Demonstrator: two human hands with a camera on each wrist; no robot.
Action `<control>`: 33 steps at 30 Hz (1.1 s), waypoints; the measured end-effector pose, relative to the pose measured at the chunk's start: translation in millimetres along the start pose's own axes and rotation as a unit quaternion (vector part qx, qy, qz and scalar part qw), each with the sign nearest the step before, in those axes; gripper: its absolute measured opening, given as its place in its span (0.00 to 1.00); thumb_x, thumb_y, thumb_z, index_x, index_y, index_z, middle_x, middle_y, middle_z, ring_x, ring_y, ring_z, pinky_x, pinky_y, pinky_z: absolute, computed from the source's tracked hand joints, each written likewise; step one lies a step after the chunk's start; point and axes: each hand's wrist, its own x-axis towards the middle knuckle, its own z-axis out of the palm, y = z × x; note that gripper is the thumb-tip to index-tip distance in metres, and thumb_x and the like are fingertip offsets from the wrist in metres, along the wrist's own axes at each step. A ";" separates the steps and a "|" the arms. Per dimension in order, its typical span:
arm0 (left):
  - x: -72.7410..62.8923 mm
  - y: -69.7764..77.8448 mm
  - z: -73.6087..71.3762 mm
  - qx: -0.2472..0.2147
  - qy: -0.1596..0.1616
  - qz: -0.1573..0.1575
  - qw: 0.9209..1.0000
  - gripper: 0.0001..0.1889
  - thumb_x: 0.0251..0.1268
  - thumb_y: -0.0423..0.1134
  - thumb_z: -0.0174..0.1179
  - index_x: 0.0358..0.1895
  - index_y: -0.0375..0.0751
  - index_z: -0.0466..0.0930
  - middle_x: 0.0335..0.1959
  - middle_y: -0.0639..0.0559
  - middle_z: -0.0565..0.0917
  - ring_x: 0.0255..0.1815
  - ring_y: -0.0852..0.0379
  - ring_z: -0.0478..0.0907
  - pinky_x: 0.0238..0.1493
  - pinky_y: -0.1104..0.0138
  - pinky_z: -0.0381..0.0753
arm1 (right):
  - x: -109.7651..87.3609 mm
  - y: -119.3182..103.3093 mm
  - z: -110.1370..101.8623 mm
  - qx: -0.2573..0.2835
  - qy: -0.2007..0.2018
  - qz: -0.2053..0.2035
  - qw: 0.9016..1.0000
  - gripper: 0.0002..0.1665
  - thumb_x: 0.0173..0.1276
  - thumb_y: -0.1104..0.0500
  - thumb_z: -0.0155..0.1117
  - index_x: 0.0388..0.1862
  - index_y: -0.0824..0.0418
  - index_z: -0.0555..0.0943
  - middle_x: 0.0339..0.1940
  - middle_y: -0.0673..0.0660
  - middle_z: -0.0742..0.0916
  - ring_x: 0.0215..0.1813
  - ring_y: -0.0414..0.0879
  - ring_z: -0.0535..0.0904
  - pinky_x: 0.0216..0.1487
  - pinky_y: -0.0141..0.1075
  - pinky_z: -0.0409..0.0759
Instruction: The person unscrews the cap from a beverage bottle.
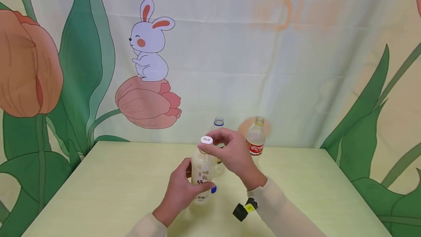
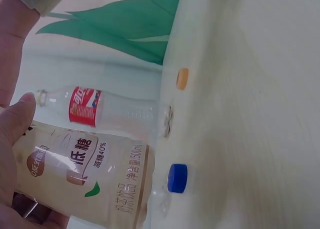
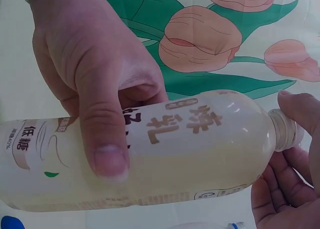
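Note:
A milk tea bottle [image 1: 201, 165] with a pale label stands roughly upright in front of me; whether its base touches the table cannot be told. My left hand [image 1: 182, 189] grips its body, thumb across the front and fingers behind. Up at the neck, my right hand [image 1: 235, 153] pinches the white cap [image 1: 206, 140] between thumb and fingers. In the right wrist view the left thumb [image 3: 107, 134] lies over the label [image 3: 170, 124], and the right fingers surround the cap. A blue cap [image 2: 178, 178] lies on the table close to the bottle's base.
Behind the right hand stands a clear bottle with a blue neck ring [image 1: 218, 121], partly hidden. Farther right is an uncapped clear bottle with a red label [image 1: 255, 143]. An orange cap [image 2: 182, 78] lies near it on the pale table [image 1: 131, 185]. A printed curtain [image 1: 210, 65] hangs behind.

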 end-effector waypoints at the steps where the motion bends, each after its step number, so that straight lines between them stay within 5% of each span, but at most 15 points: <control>1: -0.9 1.4 1.9 -0.001 -0.002 0.003 1.000 0.36 0.41 0.48 0.85 0.55 0.49 0.76 0.45 0.58 0.85 0.46 0.59 0.82 0.54 0.60 0.83 | -1.4 -0.5 -2.0 0.000 -0.001 0.000 1.000 0.13 0.57 0.49 0.82 0.40 0.47 0.89 0.36 0.49 0.90 0.42 0.47 0.85 0.41 0.39 0.84; 15: -4.8 10.2 23.1 -0.022 -0.020 0.023 0.999 0.36 0.41 0.49 0.85 0.55 0.49 0.75 0.46 0.56 0.85 0.47 0.59 0.81 0.54 0.62 0.83 | -10.3 2.8 -20.9 0.000 -0.004 -0.017 1.000 0.13 0.58 0.54 0.81 0.42 0.52 0.89 0.37 0.51 0.91 0.41 0.49 0.85 0.44 0.38 0.83; 33: -4.3 12.7 31.2 -0.019 -0.020 0.032 0.999 0.32 0.45 0.48 0.83 0.56 0.51 0.79 0.48 0.57 0.86 0.48 0.58 0.83 0.51 0.61 0.84 | -11.1 3.8 -30.3 -0.007 -0.012 -0.055 0.998 0.11 0.59 0.56 0.80 0.41 0.54 0.91 0.38 0.53 0.92 0.41 0.48 0.85 0.42 0.35 0.83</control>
